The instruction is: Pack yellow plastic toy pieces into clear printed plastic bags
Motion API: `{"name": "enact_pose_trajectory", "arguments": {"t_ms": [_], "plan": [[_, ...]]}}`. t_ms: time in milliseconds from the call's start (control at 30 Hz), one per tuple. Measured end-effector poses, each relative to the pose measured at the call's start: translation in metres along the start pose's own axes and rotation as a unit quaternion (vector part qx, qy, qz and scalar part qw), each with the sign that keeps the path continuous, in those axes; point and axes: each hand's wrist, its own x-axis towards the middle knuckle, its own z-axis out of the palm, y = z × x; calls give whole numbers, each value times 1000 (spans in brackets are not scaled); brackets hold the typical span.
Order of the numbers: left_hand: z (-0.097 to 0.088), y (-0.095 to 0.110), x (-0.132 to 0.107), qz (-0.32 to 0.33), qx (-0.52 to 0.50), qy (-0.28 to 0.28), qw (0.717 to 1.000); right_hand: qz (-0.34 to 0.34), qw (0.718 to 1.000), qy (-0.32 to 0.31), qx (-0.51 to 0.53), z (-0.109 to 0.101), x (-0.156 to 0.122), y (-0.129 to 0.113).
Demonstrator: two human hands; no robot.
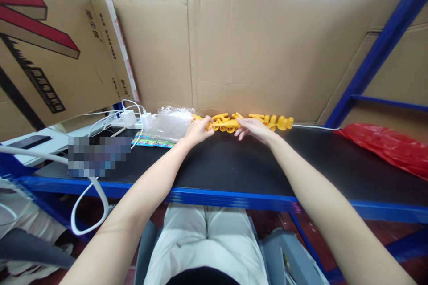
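Both arms stretch forward across the black surface (234, 164) to a row of yellow plastic pieces (281, 122) lying at its far edge. The left hand (199, 130) has its fingers curled in around the row's left end, apparently pinching a piece. The right hand (252, 128) lies palm down on the middle of the row with its fingers loosely spread, resting on it rather than gripping. The pieces run on beyond the right hand, untouched.

The row sits tight against the creased brown cardboard wall (261, 53) just behind the hands. That wall probably serves as a backstop that keeps the pieces in one line.

Just left of the left hand is a crumpled clear plastic bag (167, 124), touching or nearly touching the row's end and lying over a colourful printed sheet (150, 142). It crowds that side most. Farther left are white plug adapters (129, 118) with white cables (100, 122). Well to the right of the right hand lies a red plastic bag (384, 147), beside the blue steel shelf post (374, 58).
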Motion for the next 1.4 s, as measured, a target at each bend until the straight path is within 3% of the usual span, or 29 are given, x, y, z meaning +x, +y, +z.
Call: {"name": "enact_pose_trajectory", "arguments": {"t_ms": [300,700,967,1200,1300,1400], "plan": [[4,-2,0,2,-19,1,1000,-5,998,-51,32,-7,-1,4],[5,-4,0,-1,-14,-12,1000,84,996,3,15,5,-1,-1],[6,-3,0,8,0,-15,1000,79,993,-89,10,-12,-4,2],[9,-5,0,11,17,-19,1000,114,991,-71,-4,-7,-1,8],[10,-6,0,4,28,-25,999,106,993,-50,14,-4,0,9],[10,-7,-1,-7,33,-35,999,94,993,-68,28,-5,-1,10]]}}
